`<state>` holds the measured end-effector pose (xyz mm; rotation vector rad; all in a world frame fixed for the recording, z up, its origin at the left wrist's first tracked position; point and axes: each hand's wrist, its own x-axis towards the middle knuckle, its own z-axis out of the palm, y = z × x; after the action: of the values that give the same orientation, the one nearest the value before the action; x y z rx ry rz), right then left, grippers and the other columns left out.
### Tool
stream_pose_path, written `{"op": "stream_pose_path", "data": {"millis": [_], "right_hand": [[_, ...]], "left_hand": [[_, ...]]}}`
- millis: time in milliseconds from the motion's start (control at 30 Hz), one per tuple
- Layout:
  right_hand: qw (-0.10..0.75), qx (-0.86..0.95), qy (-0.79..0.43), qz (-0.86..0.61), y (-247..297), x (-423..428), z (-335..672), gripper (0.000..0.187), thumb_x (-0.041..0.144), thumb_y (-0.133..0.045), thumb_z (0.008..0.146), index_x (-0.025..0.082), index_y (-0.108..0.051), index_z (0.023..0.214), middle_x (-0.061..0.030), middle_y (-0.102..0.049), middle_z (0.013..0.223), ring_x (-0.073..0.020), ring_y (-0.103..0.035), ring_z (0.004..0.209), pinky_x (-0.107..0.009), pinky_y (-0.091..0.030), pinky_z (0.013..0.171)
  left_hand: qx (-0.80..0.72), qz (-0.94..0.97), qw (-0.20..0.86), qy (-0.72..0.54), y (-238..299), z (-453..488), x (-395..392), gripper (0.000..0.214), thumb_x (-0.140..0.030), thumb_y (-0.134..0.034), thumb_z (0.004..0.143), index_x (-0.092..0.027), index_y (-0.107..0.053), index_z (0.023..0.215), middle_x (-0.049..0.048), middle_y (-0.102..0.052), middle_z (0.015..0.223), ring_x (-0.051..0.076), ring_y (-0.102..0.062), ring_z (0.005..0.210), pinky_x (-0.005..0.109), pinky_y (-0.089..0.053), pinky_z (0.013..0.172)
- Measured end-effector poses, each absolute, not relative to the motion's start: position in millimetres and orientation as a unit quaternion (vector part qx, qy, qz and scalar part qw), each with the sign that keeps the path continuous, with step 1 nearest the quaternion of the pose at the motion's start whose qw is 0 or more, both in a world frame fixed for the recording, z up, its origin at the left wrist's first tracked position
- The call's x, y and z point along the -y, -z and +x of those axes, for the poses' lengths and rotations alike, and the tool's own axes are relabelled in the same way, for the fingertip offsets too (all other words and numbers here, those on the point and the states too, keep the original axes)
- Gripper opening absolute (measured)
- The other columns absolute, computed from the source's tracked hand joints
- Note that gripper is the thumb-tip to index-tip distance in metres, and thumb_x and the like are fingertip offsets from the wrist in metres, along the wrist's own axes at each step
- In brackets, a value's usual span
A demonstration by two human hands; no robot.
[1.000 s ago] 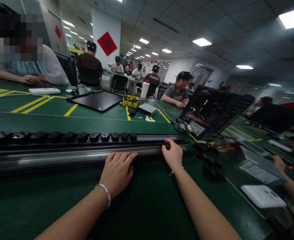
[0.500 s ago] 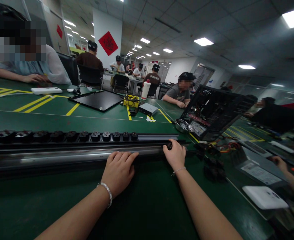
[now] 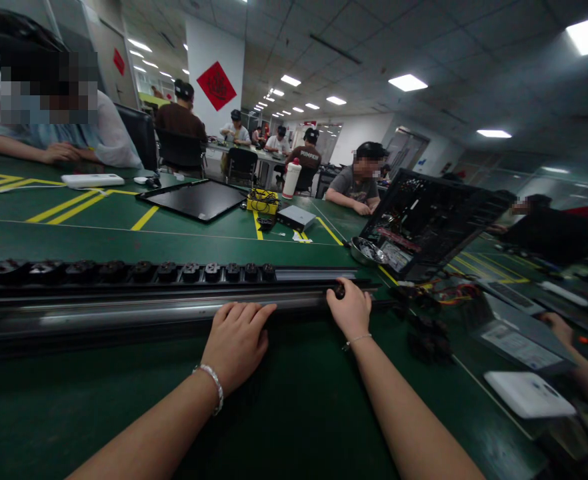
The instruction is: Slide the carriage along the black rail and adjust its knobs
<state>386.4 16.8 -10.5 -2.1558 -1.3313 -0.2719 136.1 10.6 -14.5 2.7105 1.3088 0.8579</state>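
A long black metal rail (image 3: 139,308) lies across the green table (image 3: 294,407) in front of me. Behind it runs a second black strip (image 3: 124,272) with a row of several black sockets. My left hand (image 3: 235,341) rests flat against the rail's near side, fingers stretched out and together. Further right, my right hand (image 3: 350,309) is closed around a small black knob-like part (image 3: 339,291) on top of the rail, pinched between thumb and fingers.
An open black computer case (image 3: 424,223) stands at right with a metal bowl (image 3: 367,251) and loose cables (image 3: 444,293) beside it. A white box (image 3: 529,393) and a co-worker's hand (image 3: 561,327) are at far right. A black panel (image 3: 194,199) lies beyond; several people sit around.
My right hand has shifted slightly to the right along the rail with the small part. My left hand has barely moved.
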Motion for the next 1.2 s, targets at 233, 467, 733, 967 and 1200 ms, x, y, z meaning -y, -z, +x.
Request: {"op": "stream_pose_path", "data": {"millis": [233, 467, 733, 967, 1200], "right_hand": [[0.306, 0.499, 0.101, -0.804, 9.9, -16.8, 388.5, 0.033, 0.033, -0.047, 0.075, 0.022, -0.055, 0.105, -0.0054, -0.062, 0.108, -0.0227, -0.051, 0.106, -0.047, -0.018, 0.101], [0.315, 0.497, 0.098, -0.802, 9.1, -16.3, 388.3, 0.032, 0.031, -0.048, 0.075, 0.023, -0.055, 0.105, -0.0048, -0.062, 0.107, -0.0229, -0.052, 0.105, -0.046, -0.020, 0.100], [0.315, 0.500, 0.102, -0.800, 9.4, -16.6, 389.7, 0.031, 0.031, -0.047, 0.074, 0.022, -0.055, 0.103, -0.0052, -0.063, 0.105, -0.0225, -0.053, 0.103, -0.046, -0.021, 0.099], [0.326, 0.498, 0.100, -0.798, 12.1, -17.5, 391.9, 0.030, 0.031, -0.048, 0.074, 0.023, -0.054, 0.103, -0.0046, -0.063, 0.101, -0.0219, -0.053, 0.102, -0.045, -0.023, 0.098], [0.325, 0.496, 0.097, -0.800, 9.9, -16.8, 391.7, 0.030, 0.030, -0.049, 0.074, 0.023, -0.054, 0.102, -0.0035, -0.064, 0.101, -0.0218, -0.054, 0.101, -0.044, -0.024, 0.098]], "left_hand": [[-0.419, 0.867, 0.006, -0.269, 12.9, 136.8, -10.2, 0.039, -0.021, -0.046, 0.081, -0.028, -0.052, 0.118, 0.0014, -0.062, 0.108, 0.020, -0.053, 0.101, 0.042, -0.030, 0.094], [-0.417, 0.866, 0.003, -0.276, 14.2, 136.6, -10.6, 0.039, -0.020, -0.047, 0.080, -0.028, -0.052, 0.118, 0.0016, -0.062, 0.108, 0.020, -0.054, 0.100, 0.042, -0.030, 0.094], [-0.417, 0.867, 0.003, -0.274, 14.1, 136.7, -10.5, 0.039, -0.021, -0.046, 0.080, -0.027, -0.052, 0.118, 0.0018, -0.062, 0.108, 0.020, -0.053, 0.100, 0.042, -0.030, 0.094], [-0.417, 0.865, 0.002, -0.280, 15.4, 137.0, -11.2, 0.039, -0.021, -0.047, 0.080, -0.028, -0.052, 0.118, 0.0024, -0.062, 0.108, 0.021, -0.053, 0.100, 0.042, -0.030, 0.094], [-0.416, 0.864, 0.000, -0.283, 14.0, 136.9, -10.8, 0.039, -0.021, -0.047, 0.079, -0.028, -0.053, 0.117, 0.0025, -0.063, 0.107, 0.020, -0.054, 0.099, 0.041, -0.032, 0.093]]}}
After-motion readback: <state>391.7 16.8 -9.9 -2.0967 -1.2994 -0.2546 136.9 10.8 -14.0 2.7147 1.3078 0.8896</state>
